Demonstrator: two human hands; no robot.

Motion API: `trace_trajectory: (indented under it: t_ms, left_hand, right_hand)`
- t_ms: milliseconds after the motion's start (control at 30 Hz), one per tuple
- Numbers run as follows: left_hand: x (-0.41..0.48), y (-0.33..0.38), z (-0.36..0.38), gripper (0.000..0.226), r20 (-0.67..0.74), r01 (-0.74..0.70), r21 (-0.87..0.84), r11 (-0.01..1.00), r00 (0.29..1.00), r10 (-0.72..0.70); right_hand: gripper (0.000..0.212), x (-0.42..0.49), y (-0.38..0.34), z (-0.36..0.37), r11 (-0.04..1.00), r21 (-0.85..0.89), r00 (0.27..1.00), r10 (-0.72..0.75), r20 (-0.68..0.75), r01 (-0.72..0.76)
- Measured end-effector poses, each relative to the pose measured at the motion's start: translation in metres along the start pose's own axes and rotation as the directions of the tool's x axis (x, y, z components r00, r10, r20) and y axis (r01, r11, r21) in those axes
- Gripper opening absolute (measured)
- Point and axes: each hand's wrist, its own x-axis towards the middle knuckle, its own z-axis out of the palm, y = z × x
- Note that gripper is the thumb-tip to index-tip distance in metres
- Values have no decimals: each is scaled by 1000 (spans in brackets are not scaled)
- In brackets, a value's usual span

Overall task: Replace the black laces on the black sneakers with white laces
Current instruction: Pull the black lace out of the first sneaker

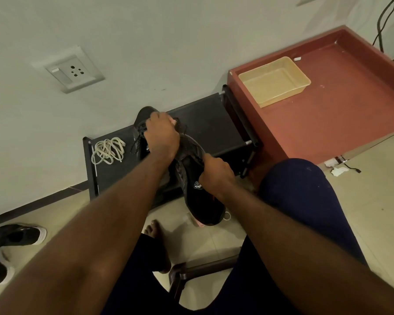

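Two black sneakers lie on a low black rack (214,123) against the wall. My left hand (162,135) rests over the far sneaker (143,114), fingers closed on its laced top, with loose black lace ends (134,146) hanging beside it. My right hand (216,176) grips the tongue area of the near sneaker (198,201), which tilts off the rack's front edge toward me. A bundle of white laces (108,150) lies on the rack's left end, apart from both hands.
A red-brown cabinet top (341,105) to the right holds a yellowish plastic tray (305,75). Another pair of dark shoes with white soles (11,244) sits on the floor at left. My knee (293,185), bare foot (156,230) and a stool leg (184,276) are below. A wall socket (71,70) is above left.
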Motion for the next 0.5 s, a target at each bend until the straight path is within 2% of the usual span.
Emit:
trace_trajectory:
  t_ms: [67,233,300,367,433,500]
  left_hand:
    - [7,-5,-7,21,-64,118,-113,987,990,-126]
    - [7,-7,-12,19,-176,96,-143,985,977,-121]
    - [6,-8,-11,20,-154,56,-129,990,985,-76]
    - [5,-7,-6,37,27,-165,44,985,986,164]
    - [1,-3,2,47,316,-457,183,870,866,388]
    - [-6,2,8,36,533,-574,215,790,747,397]
  right_hand:
    - [28,-1,1,0,1000,-1,1000,3,1,-3]
    - [25,-1,1,0,1000,-6,1000,6,-4,-6]
    - [25,-2,1,1,1000,-6,1000,10,-6,-10]
    - [26,-2,1,2,1000,-6,1000,14,-6,-14]
    - [27,-1,0,2,1000,-11,1000,15,-7,-15]
    - [28,0,-1,2,1000,-15,1000,13,0,-13]
